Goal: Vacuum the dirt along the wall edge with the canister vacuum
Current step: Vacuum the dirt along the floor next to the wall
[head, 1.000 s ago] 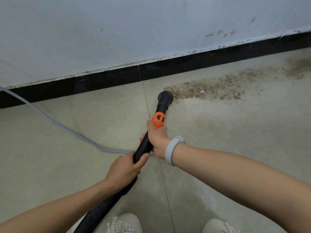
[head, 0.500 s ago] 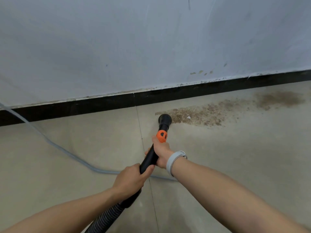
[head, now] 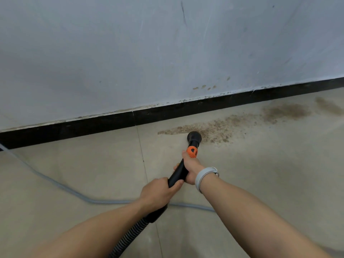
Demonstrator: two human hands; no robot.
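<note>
A black vacuum nozzle (head: pixel 194 136) with an orange collar (head: pixel 192 151) sits in the near edge of a brown dirt streak (head: pixel 232 123) on the tiled floor. The streak runs rightward beside the black skirting board (head: pixel 104 123). My right hand (head: pixel 189 168) grips the black wand (head: pixel 176 175) just behind the orange collar. Further back, my left hand (head: pixel 158 194) grips the same wand where it meets the ribbed hose (head: pixel 130 237). The canister itself is out of view.
A grey cable (head: pixel 61 187) snakes over the floor from the left wall edge, passing under my arms to the right. The white wall (head: pixel 167 53) carries scuffs and small brown spots. Beige floor tiles (head: pixel 279 174) stretch to the right.
The nozzle has moved right from the streak's left tip into the dirt. The view has tilted up, showing more wall; my shoes have left the frame.
</note>
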